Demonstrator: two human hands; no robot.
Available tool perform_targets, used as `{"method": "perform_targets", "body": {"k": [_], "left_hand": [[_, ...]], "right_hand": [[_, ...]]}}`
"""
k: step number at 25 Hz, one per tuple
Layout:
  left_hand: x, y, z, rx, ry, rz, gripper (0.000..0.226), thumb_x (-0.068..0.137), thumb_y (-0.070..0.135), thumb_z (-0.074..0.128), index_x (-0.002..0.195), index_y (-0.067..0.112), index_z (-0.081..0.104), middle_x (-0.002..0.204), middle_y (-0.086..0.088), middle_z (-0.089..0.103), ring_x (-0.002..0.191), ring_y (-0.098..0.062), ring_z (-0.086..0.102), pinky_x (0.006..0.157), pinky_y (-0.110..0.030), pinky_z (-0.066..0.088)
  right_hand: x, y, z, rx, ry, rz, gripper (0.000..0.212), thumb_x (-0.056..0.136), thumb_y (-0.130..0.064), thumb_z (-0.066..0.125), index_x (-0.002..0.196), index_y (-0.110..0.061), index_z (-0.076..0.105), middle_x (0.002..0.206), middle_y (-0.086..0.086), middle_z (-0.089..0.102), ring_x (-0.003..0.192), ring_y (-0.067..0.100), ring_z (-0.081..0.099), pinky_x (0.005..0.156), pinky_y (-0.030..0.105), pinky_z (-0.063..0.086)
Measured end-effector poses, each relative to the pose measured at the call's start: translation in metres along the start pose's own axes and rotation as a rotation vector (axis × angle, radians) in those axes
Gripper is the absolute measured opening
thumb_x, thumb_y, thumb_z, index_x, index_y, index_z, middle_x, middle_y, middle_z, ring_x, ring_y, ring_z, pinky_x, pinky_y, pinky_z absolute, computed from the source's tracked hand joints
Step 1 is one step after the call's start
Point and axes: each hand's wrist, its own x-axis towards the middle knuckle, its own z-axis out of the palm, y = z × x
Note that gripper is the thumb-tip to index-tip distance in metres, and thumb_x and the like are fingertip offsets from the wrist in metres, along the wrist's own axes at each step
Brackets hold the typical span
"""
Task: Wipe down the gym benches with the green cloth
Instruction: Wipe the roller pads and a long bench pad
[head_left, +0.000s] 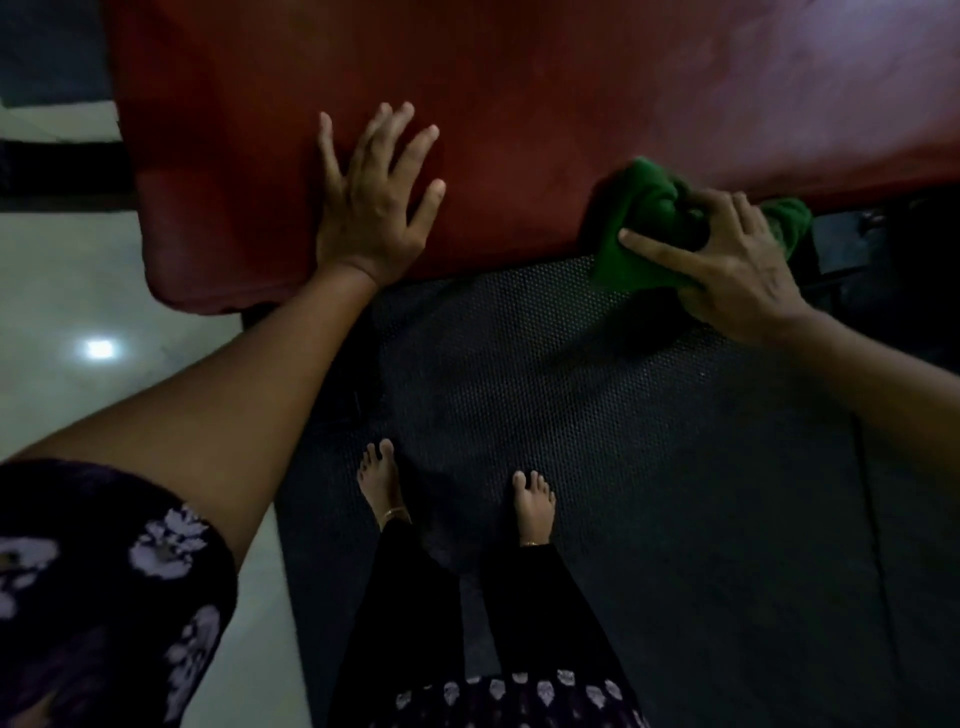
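— Head view first: what's nearest?

— Bare feet (532, 501) on a dark rubber mat (623, 415), pale floor (62, 291) beside it.

— And the right hand (727, 260)?

— Fingers curled round the bunched green cloth (649, 218), pressing it against the near edge of the red bench (519, 104); cloth pokes out beyond the fingertips.

— The left hand (374, 202)?

— Flat on the bench pad, fingers straight and spread, holding nothing.
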Motion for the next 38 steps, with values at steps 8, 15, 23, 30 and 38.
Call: {"method": "perform_targets", "body": {"k": [8,15,23,30,38], "left_hand": [[-0.073,-0.004,0.001,-0.052,0.071,-0.352,0.058,0.096,0.051,0.026,0.144,0.02,0.036,0.156,-0.007,0.021,0.145,-0.024,0.013,0.114,-0.057,-0.002],[-0.083,-0.041,-0.011,-0.027,0.057,-0.738,0.08,0.084,0.074,0.033,0.15,0.031,0.017,0.158,-0.012,0.002,0.146,-0.029,-0.001,0.109,-0.06,-0.007],[-0.096,-0.062,-0.021,-0.026,0.134,-0.684,0.057,0.093,0.059,0.033,0.144,0.032,0.035,0.155,0.0,0.022,0.142,-0.02,0.021,0.112,-0.046,0.01],[-0.105,-0.072,-0.015,-0.371,0.2,-0.86,0.094,0.077,0.072,0.051,0.15,0.025,0.017,0.157,-0.01,0.011,0.14,-0.033,0.014,0.111,-0.052,0.025],[-0.118,-0.088,-0.017,-0.381,0.219,-0.786,0.056,0.098,0.046,0.038,0.148,0.023,0.025,0.154,-0.012,0.019,0.138,-0.029,0.023,0.107,-0.037,0.029]], "right_hand": [[0.011,-0.005,0.015,-0.114,0.076,-0.26,0.076,0.085,-0.007,0.047,0.145,-0.044,0.02,0.122,0.021,0.036,0.091,0.033,0.035,0.074,0.049,0.043],[0.062,-0.053,0.017,-0.052,0.138,-0.398,0.064,0.09,-0.011,0.049,0.143,-0.041,0.03,0.118,0.022,0.043,0.09,0.033,0.044,0.068,0.043,0.04],[0.069,-0.063,0.011,-0.152,0.028,-0.525,0.046,0.098,-0.022,0.035,0.139,-0.043,0.032,0.119,0.023,0.047,0.093,0.033,0.042,0.073,0.043,0.041],[0.089,-0.09,0.015,-0.051,-0.041,-0.429,0.047,0.092,-0.026,0.046,0.135,-0.042,0.038,0.121,0.02,0.048,0.1,0.038,0.05,0.078,0.047,0.042],[0.108,-0.116,0.006,-0.053,-0.029,-0.576,0.062,0.087,-0.011,0.043,0.143,-0.035,0.03,0.121,0.027,0.042,0.091,0.035,0.04,0.071,0.046,0.042]]}}
